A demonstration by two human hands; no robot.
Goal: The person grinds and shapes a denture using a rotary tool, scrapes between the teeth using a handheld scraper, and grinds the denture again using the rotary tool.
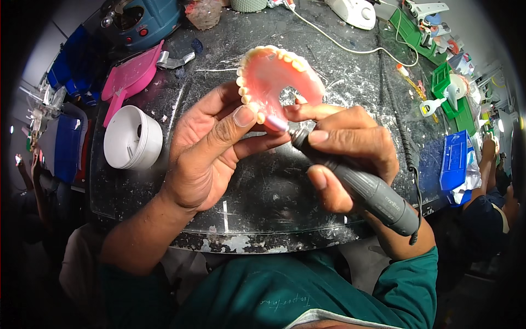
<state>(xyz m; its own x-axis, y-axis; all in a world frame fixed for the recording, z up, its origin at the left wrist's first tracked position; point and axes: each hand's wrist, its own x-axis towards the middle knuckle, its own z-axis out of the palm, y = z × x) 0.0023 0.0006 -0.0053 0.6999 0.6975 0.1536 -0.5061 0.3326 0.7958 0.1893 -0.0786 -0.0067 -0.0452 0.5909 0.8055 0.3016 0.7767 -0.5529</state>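
Note:
My left hand grips a pink denture with cream teeth round its edge and an opening in its base; the thumb presses on the teeth at its lower left. My right hand is closed on a dark grey rotary handpiece. Its pale cylindrical tip lies against the lower part of the pink base. A coiled black cord hangs from the handpiece. Beside my left hand is a white round tub with something small inside.
Around the dark, dusty worktop are a pink dustpan, a blue machine, a white control box, a white cable, green trays and a blue tray. Co-workers' arms show at both sides.

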